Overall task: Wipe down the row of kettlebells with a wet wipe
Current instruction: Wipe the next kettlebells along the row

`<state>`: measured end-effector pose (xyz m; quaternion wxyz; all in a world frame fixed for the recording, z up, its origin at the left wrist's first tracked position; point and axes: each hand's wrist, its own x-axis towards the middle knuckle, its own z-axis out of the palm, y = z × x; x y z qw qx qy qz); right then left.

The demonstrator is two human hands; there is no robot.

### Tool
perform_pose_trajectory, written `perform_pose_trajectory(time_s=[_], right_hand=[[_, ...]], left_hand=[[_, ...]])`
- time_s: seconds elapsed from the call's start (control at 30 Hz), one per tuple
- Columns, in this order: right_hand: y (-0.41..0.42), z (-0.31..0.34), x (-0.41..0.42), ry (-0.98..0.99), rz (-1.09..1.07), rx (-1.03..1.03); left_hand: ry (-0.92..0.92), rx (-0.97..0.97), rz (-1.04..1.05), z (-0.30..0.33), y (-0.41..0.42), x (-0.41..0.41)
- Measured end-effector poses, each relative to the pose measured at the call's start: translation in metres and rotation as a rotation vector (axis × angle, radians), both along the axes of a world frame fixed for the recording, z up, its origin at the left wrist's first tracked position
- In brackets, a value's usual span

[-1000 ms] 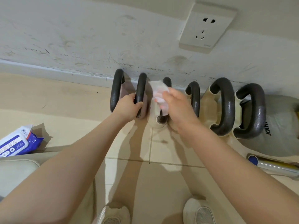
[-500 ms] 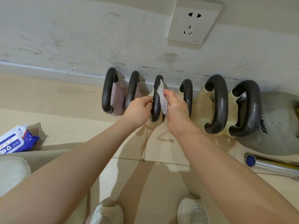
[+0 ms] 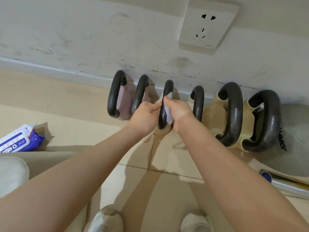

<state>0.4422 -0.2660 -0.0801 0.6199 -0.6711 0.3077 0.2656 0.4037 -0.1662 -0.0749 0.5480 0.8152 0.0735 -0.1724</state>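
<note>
My two pale sneakers (image 3: 107, 220) stand at the near edge of the beige tiled floor (image 3: 87, 129), toes toward the wall. At near left sits the rounded corner of a cream cushioned seat (image 3: 11, 169), and just beyond it a blue-and-white pack of wet wipes (image 3: 18, 139) lies on the tiles. At near right a silver metal tube with a blue end cap (image 3: 284, 183) rests on the floor.

Both my arms reach to the middle of a row of six kettlebells with black loop handles (image 3: 232, 114), lined up against the base of the wall. My left hand (image 3: 143, 118) curls its fingers round the near part of the third kettlebell's black handle (image 3: 168, 87), counted from the left. My right hand (image 3: 178, 113) presses a crumpled white wet wipe (image 3: 168, 113) against the right side of that same handle, fingers wrapped over the wipe. That cream-bodied kettlebell stands between the two pink-bodied ones (image 3: 123, 104) at left and another cream one (image 3: 198, 102) at right. Farther right are a larger cream kettlebell and a big grey kettlebell with black lettering (image 3: 296, 131).

Beyond the row rises the scuffed white wall (image 3: 83, 39), with a white power socket (image 3: 207, 24) set at upper right.
</note>
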Motion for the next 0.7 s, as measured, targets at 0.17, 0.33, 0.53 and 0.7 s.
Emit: perform_pose_trajectory(time_s=[0.17, 0.33, 0.53, 0.7], right_hand=[[0.006, -0.001, 0.006, 0.015, -0.015, 0.064], [0.002, -0.003, 0.015, -0.014, 0.04, 0.014], [0.013, 0.001, 0.009, -0.183, 0.051, -0.066], [0.014, -0.017, -0.047, -0.427, 0.077, -0.119]], left_hand=[[0.055, 0.03, 0.058, -0.001, -0.001, -0.004], [0.147, -0.014, 0.059, -0.002, 0.0, -0.001], [0.27, -0.17, 0.269, 0.004, 0.011, 0.019], [0.226, -0.147, 0.374, 0.009, 0.0, 0.049]])
